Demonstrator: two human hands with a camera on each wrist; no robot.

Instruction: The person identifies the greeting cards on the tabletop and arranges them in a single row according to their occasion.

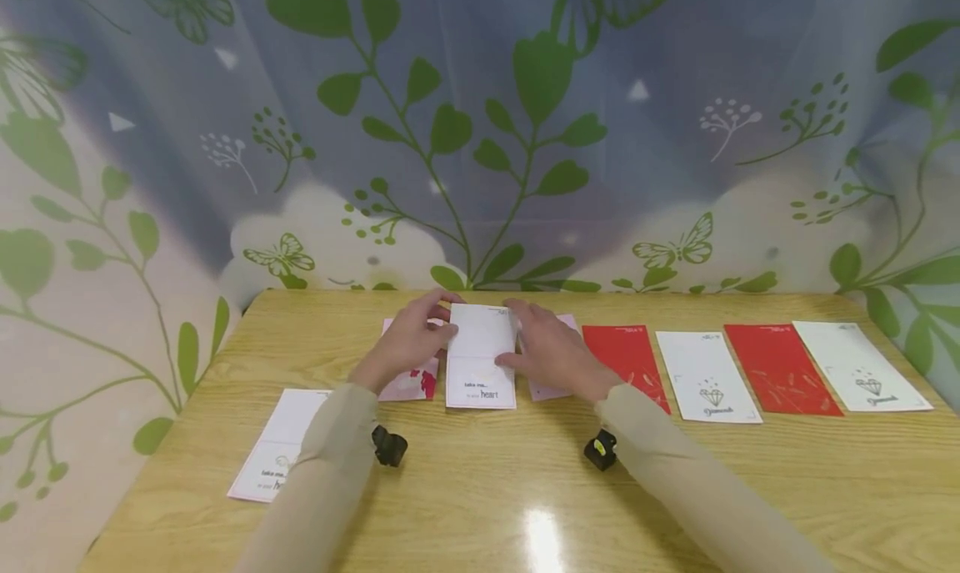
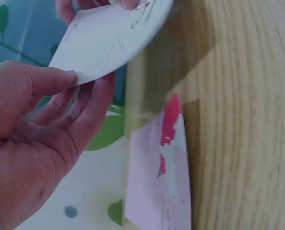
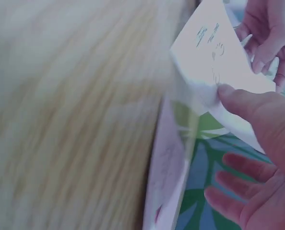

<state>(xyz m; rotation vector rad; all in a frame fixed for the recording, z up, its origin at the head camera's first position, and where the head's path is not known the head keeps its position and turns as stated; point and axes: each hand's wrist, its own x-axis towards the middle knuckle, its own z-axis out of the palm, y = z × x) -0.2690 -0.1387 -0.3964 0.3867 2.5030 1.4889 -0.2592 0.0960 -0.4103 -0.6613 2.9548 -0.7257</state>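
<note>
Leafy butterfly-print curtain (image 1: 480, 164) behind a wooden table (image 1: 480, 490) — bright glare (image 1: 542, 540) on top.

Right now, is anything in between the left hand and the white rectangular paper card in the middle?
Nothing I can see: the left hand touches the white rectangular paper card directly, pinching its edge.
</note>
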